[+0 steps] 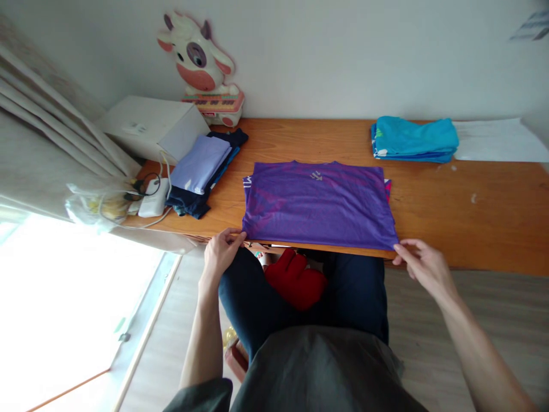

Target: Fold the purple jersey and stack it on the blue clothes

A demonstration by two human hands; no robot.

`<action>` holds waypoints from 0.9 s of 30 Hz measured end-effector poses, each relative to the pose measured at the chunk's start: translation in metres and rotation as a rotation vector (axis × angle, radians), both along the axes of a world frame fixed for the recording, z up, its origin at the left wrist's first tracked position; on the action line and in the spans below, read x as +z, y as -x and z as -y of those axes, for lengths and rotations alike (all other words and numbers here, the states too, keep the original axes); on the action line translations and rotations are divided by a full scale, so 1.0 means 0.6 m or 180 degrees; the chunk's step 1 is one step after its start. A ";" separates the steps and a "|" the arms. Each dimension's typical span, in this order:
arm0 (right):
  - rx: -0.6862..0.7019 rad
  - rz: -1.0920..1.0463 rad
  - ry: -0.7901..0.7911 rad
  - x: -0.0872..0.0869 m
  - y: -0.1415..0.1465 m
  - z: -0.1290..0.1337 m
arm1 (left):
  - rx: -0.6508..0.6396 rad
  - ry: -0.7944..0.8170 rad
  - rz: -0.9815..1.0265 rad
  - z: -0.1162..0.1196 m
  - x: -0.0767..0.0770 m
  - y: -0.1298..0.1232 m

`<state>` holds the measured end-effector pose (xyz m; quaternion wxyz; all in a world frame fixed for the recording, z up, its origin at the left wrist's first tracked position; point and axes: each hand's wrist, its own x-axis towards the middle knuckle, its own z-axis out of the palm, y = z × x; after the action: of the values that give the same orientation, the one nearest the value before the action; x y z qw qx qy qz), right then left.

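Observation:
A purple shirt lies spread in a wide rectangle along the front edge of the wooden table, folded so that its neckline faces the wall. Small bits of patterned cloth peek out at both sides. My left hand pinches its near left corner between thumb and fingers. At the near right corner, my right hand grips the cloth the same way. Between the two hands the near edge runs almost straight.
On the table, folded blue clothes lie at the back right beside white paper. To the left are a lavender and dark clothes pile, a white box, a power strip with cables, and a cow toy piano.

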<state>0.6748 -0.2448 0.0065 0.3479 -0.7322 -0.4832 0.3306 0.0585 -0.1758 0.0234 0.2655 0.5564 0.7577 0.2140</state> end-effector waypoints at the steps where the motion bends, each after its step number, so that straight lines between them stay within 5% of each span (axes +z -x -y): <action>1: 0.0027 -0.0093 0.0136 0.000 -0.001 -0.002 | -0.0002 0.0019 -0.0008 -0.002 0.001 0.001; 14: -0.0395 -0.1175 -0.0436 -0.011 0.018 0.046 | 0.0142 -0.0406 0.0647 0.026 -0.012 0.012; 21: 0.0098 -0.0691 -0.0247 -0.009 0.007 0.060 | 0.0132 -0.0710 0.1118 0.046 -0.003 0.017; 27: -0.0250 -0.0449 -0.0497 -0.023 -0.007 0.036 | 0.0002 -0.0760 0.1156 0.038 -0.001 0.020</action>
<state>0.6787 -0.2667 -0.0072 0.4497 -0.6962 -0.4528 0.3288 0.0462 -0.1987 0.0229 0.3298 0.5360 0.6669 0.3990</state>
